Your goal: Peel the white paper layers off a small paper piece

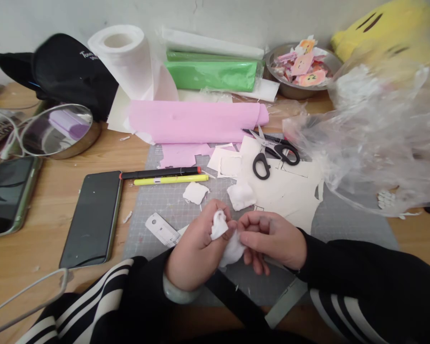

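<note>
From where I'm standing, the left hand (197, 248) is clamping a small white piece (219, 226) between thumb and curled fingers, its longer side standing roughly upright. White fluff (232, 251) is lying just below and rightward, between the hands; the right hand (277, 239) is bringing thumb and forefinger close beside it, though I can't tell whether they're pinching any.

White wad (232, 251): soft, fluffy, irregularly rounded; partly covered, positioned above the near half of the grey cutting mat (138, 239). White piece (219, 227): small, creased, upper end curled; positioned above the same mat, just beside the wad.
</note>
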`<state>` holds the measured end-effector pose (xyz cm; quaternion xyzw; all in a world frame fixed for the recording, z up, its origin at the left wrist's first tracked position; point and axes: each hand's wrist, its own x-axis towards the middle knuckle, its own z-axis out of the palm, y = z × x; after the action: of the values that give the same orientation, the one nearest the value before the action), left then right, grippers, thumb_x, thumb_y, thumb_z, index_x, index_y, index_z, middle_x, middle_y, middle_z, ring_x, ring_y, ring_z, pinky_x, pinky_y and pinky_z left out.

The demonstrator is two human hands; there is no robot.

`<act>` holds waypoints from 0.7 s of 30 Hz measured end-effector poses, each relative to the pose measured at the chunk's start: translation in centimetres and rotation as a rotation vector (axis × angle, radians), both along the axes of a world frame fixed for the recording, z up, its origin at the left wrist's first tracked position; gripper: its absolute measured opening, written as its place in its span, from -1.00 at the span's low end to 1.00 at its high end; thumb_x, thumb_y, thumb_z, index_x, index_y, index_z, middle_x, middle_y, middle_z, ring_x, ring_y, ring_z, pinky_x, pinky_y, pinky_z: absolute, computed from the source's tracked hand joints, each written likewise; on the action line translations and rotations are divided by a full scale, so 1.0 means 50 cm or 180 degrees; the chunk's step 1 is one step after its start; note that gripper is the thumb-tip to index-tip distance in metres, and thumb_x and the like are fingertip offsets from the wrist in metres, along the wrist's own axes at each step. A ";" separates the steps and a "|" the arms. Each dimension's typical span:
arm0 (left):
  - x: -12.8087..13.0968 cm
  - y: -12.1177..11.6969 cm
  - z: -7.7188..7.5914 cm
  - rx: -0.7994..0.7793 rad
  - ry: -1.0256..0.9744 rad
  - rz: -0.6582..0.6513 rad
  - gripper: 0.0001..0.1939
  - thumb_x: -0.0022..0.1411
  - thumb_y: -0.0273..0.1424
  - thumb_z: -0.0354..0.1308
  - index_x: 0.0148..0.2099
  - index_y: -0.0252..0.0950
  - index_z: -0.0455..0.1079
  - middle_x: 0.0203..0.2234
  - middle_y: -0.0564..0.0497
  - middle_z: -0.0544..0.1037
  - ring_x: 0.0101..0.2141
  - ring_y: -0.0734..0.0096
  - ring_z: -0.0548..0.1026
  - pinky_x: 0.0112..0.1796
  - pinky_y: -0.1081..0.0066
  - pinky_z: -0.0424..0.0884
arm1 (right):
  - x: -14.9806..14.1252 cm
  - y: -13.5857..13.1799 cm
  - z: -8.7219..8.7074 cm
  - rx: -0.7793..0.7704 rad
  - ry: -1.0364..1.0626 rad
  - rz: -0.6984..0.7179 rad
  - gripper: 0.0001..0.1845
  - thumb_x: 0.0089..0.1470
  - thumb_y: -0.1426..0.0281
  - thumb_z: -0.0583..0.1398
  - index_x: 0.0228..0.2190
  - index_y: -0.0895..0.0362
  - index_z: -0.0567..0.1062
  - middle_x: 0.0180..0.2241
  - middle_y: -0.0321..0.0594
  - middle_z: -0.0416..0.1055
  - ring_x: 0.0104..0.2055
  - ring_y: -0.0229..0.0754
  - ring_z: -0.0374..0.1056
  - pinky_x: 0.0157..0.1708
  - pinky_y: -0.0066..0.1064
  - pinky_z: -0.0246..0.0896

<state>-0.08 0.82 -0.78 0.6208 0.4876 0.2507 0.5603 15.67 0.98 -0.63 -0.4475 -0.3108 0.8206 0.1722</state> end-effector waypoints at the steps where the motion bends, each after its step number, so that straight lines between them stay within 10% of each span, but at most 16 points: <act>1: 0.000 0.000 0.000 -0.0014 0.0030 -0.0030 -0.88 0.20 -0.32 -0.08 -0.33 -0.25 0.09 -0.56 0.16 0.19 -0.55 0.61 0.15 -0.52 0.56 0.14 | 0.000 -0.002 0.000 -0.0009 0.0007 0.0043 -0.84 -0.19 0.37 0.12 -0.54 0.19 0.23 -0.73 -0.39 0.33 -0.79 -0.43 0.19 -0.84 -0.67 0.06; 21: 0.001 0.002 0.006 0.0050 0.0074 -0.0214 -0.92 0.21 -0.37 -0.09 -0.33 -0.25 0.08 -0.54 0.16 0.20 -0.51 0.61 0.18 -0.46 0.56 0.16 | 0.000 -0.003 0.004 0.0119 -0.0348 -0.0030 -0.93 -0.27 0.52 0.04 -0.57 0.20 0.26 -0.76 -0.42 0.30 -0.81 -0.45 0.15 -0.86 -0.69 0.00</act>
<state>-0.01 0.92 -0.47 0.6441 0.4710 0.2284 0.5578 15.67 0.81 -0.44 -0.4899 -0.3330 0.7882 0.1672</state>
